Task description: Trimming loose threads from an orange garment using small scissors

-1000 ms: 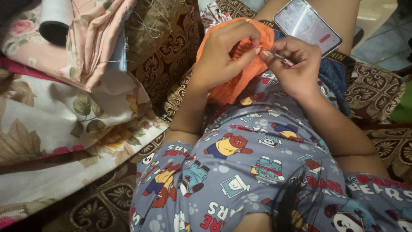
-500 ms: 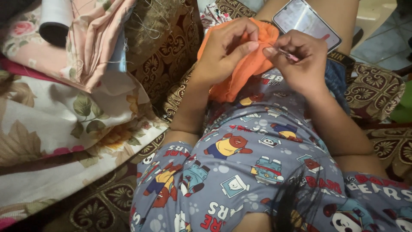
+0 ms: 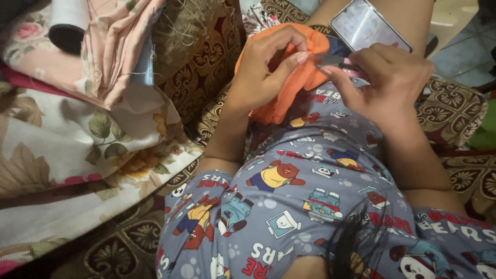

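My left hand point(image 3: 268, 64) pinches a bunched piece of orange cloth point(image 3: 289, 88) on my lap, thumb and fingers closed on its upper edge. My right hand point(image 3: 385, 77) is just to the right of it and grips a small dark metal tool, like thread snips point(image 3: 336, 63), whose tip points at the cloth near my left fingertips. A phone with a lit screen point(image 3: 367, 23) rests on my leg above my right hand.
Floral fabric point(image 3: 77, 144) and pink cloth point(image 3: 113, 46) are piled at the left, with a spool of white thread point(image 3: 67, 20) on top. A patterned brown-and-gold cover point(image 3: 206, 62) lies under me. I wear a grey cartoon-print garment point(image 3: 310, 206).
Both hands have stayed on the orange cloth. My right hand has shifted slightly right and the small tool now shows between its fingers, pointing at the cloth.
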